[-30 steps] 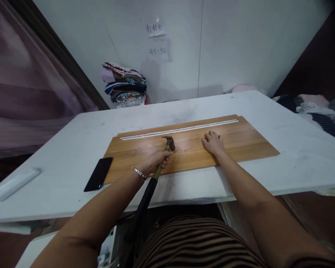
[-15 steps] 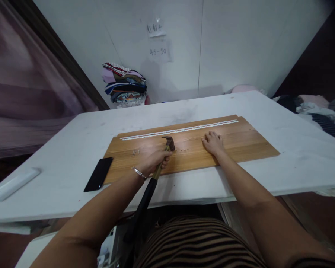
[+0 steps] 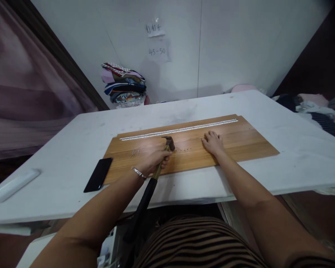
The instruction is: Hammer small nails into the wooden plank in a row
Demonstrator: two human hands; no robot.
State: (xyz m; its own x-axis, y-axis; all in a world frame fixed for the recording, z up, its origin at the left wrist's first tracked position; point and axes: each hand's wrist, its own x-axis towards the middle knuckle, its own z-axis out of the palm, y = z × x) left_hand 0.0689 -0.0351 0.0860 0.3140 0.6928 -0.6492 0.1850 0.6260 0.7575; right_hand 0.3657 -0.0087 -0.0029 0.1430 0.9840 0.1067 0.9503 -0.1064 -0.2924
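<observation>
My left hand (image 3: 154,160) is wrapped round the upper handle of a claw hammer (image 3: 149,192), just below its rusty head. The hammer head lies over the middle of a wooden board (image 3: 245,136), beside a short row of small dark nail heads or holes (image 3: 185,149); which they are, I cannot tell. My right hand (image 3: 213,143) rests on the board to the right of that row, its fingers spread and slightly bent, holding nothing. To the left, several loose nails (image 3: 134,153) lie on the board.
Two pale strips (image 3: 178,130) run along the board's far side. A black phone (image 3: 98,175) lies against its left end. The white table (image 3: 58,160) carries a long white object (image 3: 15,185) at far left. Folded clothes (image 3: 125,83) are stacked by the wall.
</observation>
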